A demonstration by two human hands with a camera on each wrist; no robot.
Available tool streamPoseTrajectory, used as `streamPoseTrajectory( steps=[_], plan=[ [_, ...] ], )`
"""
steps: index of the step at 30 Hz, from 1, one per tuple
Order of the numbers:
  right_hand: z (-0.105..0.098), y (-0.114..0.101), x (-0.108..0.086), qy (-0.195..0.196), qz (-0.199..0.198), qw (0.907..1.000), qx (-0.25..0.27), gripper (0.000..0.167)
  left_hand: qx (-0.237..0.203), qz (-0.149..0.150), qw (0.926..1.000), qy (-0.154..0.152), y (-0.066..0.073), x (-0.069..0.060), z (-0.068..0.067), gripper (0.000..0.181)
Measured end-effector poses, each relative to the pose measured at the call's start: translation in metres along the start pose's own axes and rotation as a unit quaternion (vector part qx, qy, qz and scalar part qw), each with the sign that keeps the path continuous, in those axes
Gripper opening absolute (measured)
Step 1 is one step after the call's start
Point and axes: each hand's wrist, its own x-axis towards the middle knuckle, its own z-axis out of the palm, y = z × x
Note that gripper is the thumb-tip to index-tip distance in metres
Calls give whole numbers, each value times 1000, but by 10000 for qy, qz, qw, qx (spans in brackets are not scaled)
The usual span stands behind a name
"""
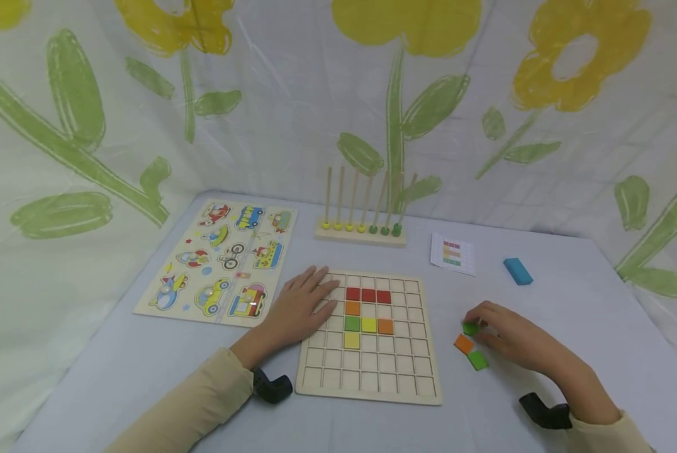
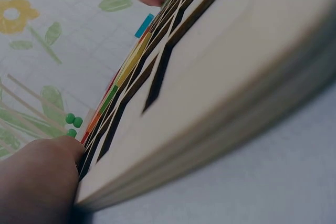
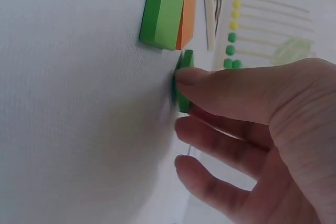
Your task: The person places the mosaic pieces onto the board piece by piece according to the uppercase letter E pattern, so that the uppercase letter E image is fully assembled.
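A wooden grid board (image 1: 397,384) lies flat with colored square tiles in its cells: three red, two orange, two yellow and one green. My left hand (image 1: 304,305) rests on its upper left edge with fingers extended; only part of that hand shows in the left wrist view. To the right of the board, my right hand (image 1: 511,333) pinches a green tile (image 3: 185,81) between thumb and index finger at the tabletop. The other fingers are loosely bent. Beside it on the table lie an orange tile (image 1: 463,343) and another green tile (image 1: 477,360).
A wooden picture puzzle (image 1: 194,277) lies at the left. Behind the board stands a peg rack (image 1: 361,237) with yellow and green beads. A printed pattern card (image 1: 453,254) and a blue block (image 1: 518,271) lie at the back right.
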Motion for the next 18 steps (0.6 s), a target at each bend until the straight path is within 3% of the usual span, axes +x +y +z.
streamPoseTrajectory(
  steps=[7, 13, 18],
  plan=[
    [0, -25, 10, 118, -146, 9998, 107, 30, 0, 14, 10000, -3, 0, 0, -1, 47],
    [2, -65, 24, 146, -1045, 9940, 273, 28, -4, 6, 10000, 7, -1, 0, -2, 48],
    [8, -98, 36, -90, -1643, 9852, 482, 25, 13, 8, 10000, 18, -2, 0, -2, 48]
  ],
)
